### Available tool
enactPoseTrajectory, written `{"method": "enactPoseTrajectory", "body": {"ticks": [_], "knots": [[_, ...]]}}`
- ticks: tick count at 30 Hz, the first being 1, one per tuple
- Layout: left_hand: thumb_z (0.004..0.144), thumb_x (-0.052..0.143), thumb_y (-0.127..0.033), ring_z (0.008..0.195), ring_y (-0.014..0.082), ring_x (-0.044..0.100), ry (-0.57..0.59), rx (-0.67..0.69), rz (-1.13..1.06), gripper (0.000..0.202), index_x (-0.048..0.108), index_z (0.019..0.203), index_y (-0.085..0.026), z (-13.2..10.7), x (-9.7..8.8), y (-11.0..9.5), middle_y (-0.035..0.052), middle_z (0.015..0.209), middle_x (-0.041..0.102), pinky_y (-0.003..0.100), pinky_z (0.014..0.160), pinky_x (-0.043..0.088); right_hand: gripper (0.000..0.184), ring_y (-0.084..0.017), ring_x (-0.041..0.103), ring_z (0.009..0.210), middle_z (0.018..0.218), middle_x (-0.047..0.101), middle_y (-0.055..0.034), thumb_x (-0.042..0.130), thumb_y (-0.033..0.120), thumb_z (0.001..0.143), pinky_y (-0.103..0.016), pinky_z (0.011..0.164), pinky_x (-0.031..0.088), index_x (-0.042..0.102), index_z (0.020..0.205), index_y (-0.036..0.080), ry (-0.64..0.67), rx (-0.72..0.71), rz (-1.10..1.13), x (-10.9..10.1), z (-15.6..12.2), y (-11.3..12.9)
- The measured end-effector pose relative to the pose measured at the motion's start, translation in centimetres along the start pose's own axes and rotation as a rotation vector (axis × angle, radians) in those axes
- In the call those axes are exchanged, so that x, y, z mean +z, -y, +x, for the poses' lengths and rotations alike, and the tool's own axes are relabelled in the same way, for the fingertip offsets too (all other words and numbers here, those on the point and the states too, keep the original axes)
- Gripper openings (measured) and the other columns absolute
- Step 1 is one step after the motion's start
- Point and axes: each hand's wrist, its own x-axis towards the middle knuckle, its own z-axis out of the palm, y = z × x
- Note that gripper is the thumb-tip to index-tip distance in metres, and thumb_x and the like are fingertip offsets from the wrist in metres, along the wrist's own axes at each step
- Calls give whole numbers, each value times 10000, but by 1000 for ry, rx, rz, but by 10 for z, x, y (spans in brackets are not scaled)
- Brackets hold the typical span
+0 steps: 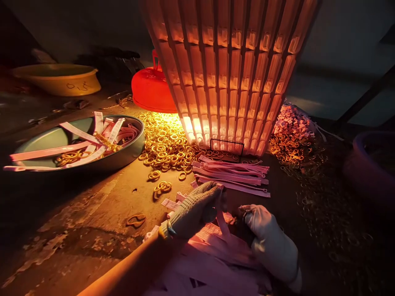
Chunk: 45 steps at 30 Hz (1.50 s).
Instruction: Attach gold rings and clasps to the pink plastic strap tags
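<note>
My left hand (pixel 194 209), in a knitted work glove, is over a heap of pink strips (pixel 212 259). Its fingers are pinched together on a pink strip (pixel 222 224) that hangs below them. To the right, my right hand (pixel 268 238), in a pale glove, is held low with its fingers curled; anything between them is hidden. Just beyond both hands lies a row of pink strips (pixel 231 174), laid side by side, some with small looped ends. A few gold-coloured rings (pixel 162 187) rest on the surface left of my left hand.
A ribbed, many-slotted panel (pixel 228 82) stands behind the laid strips. A red lamp (pixel 152 91) lights a pile of gold-coloured rings (pixel 165 139). At left are a green basin (pixel 129 150) holding strips and rings, and a yellow tub (pixel 83 84). A purple basin (pixel 361 168) stands right.
</note>
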Motion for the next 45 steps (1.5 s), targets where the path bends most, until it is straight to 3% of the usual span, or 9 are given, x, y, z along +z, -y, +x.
{"method": "enactPoseTrajectory", "body": {"ticks": [3, 11, 16, 18, 21, 25, 30, 35, 45], "knots": [[879, 634, -531, 501, 61, 400, 41, 10, 193, 374, 557, 809, -172, -6, 5, -2, -6, 688, 571, 183, 469, 302, 402, -216, 602, 917, 978, 668, -56, 488, 23, 744, -285, 816, 461, 652, 1049, 226, -91, 64, -20, -10, 5, -1], [921, 523, -549, 497, 95, 381, 101, -42, 613, 421, 587, 733, -178, -14, 15, -9, -1, 653, 561, 227, 475, 326, 353, -212, 606, 855, 959, 656, -65, 486, 2, 663, -274, 680, 380, 612, 935, 190, 64, 282, -255, -15, 17, 25], [957, 458, -451, 594, 124, 476, 98, 162, 783, 387, 545, 687, -187, -10, 17, -6, 2, 677, 560, 240, 570, 403, 22, -214, 582, 692, 769, 636, -59, 578, 210, 789, -306, 585, 328, 586, 802, 194, -12, 96, -399, -5, 14, 19], [935, 502, -420, 611, 125, 474, 71, 198, 805, 344, 540, 683, -189, -10, 18, 1, -3, 685, 550, 240, 591, 404, 122, -216, 560, 635, 711, 615, -65, 583, 297, 828, -317, 564, 324, 579, 765, 192, -144, -12, -489, 1, 12, 14], [941, 484, -365, 599, 125, 463, -6, 289, 902, 298, 511, 697, -194, -12, 21, 15, -10, 670, 541, 244, 592, 383, 120, -216, 541, 610, 680, 596, -79, 541, 198, 864, -320, 568, 345, 581, 753, 178, -362, -152, -622, 9, 8, 5], [957, 435, -340, 588, 126, 442, -74, 406, 1108, 274, 483, 728, -198, -11, 22, 29, -6, 676, 538, 258, 579, 333, 230, -193, 510, 582, 666, 576, -77, 484, 33, 866, -305, 570, 375, 564, 705, 176, -436, -246, -702, 15, 6, -7], [953, 446, -303, 583, 118, 458, 109, 261, 1101, 268, 481, 711, -194, -5, 19, 30, -14, 662, 532, 240, 555, 350, 270, -196, 502, 550, 622, 556, -73, 458, 16, 854, -303, 543, 404, 573, 671, 178, -448, -278, -675, 21, 5, -15], [950, 476, -303, 557, 118, 439, 89, 304, 1305, 219, 520, 766, -193, -5, 17, 31, -9, 678, 539, 252, 532, 318, 261, -195, 517, 577, 629, 556, -74, 439, 15, 825, -298, 584, 445, 596, 687, 170, -403, -278, -602, 27, 3, -22], [966, 472, -342, 595, 116, 491, 81, 289, 976, 293, 516, 725, -182, -12, 27, 28, -8, 657, 545, 227, 563, 400, 184, -221, 538, 688, 765, 588, -114, 516, 207, 934, -324, 635, 441, 636, 814, 135, -328, -338, -494, 13, 2, -27]]}}
